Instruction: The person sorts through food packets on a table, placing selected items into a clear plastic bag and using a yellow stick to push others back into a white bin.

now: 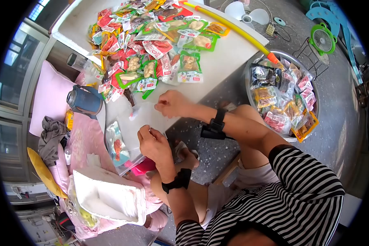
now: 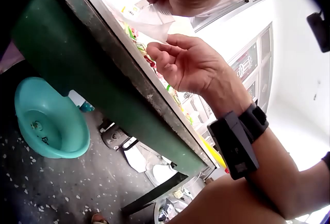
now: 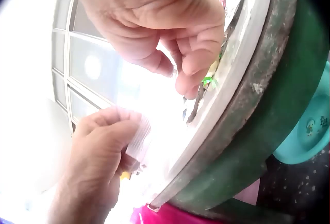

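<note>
Between the two hands a clear, thin plastic bag (image 2: 152,27) hangs over the edge of the white table (image 1: 225,61). My left hand (image 1: 155,145) pinches its near end; in the right wrist view striped clear plastic sticks out of those fingers. Opposite, my right hand (image 1: 174,103) has curled fingers, and the bag's corner tapers to its fingertips in the left wrist view. Glare washes out much of the right wrist view. Beyond the hands lies a heap of small sealed snack packets (image 1: 151,45). A larger printed bag (image 1: 118,143) lies left of the left hand.
A metal basin (image 1: 250,96) full of packets stands on the floor at right. A yellow tube (image 1: 229,27) runs along the table's far side. A blue flask (image 1: 86,101) stands at left, and a white foam box (image 1: 106,197) sits nearer. A teal tub (image 2: 51,118) is below the table.
</note>
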Tool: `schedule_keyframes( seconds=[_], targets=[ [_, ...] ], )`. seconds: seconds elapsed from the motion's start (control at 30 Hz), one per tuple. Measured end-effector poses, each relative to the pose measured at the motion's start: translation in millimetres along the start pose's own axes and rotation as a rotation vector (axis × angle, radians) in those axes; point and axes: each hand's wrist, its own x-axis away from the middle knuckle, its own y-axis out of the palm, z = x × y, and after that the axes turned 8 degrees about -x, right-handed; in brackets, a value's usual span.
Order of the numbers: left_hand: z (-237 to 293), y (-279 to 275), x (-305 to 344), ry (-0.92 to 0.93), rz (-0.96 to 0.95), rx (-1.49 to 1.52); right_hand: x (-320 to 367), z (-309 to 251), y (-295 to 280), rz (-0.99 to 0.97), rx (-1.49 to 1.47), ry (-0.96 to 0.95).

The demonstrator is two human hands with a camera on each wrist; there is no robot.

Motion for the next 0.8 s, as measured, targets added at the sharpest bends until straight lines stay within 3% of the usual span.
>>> schedule_keyframes(
  seconds=[0.2,0.3,0.4,0.5,0.6,0.7,0.8],
  targets=[
    [-7,2,0,-0.029,-0.051,-0.027,-20,-13,-10,0.281,-0.328,-0.014],
    [-9,8,2,0.013,-0.066,-0.012,-33,-1,-10,0.193,-0.427,-0.008],
    [-11,9,2,0.048,-0.047,-0.006,-34,3,-12,0.227,-0.391,-0.117],
    [-11,7,0,0.041,-0.065,-0.007,-15,-8,-30,0.311,-0.125,-0.088],
    [-13,6,-2,0.026,-0.057,-0.004,15,-29,-44,0.352,-0.059,-0.067],
    [-17,5,-4,-0.01,-0.042,-0.009,24,-12,-53,0.373,0.087,-0.169],
    [-18,3,-4,-0.001,-0.034,-0.015,33,-10,-63,0.287,0.336,-0.085]
  ],
)
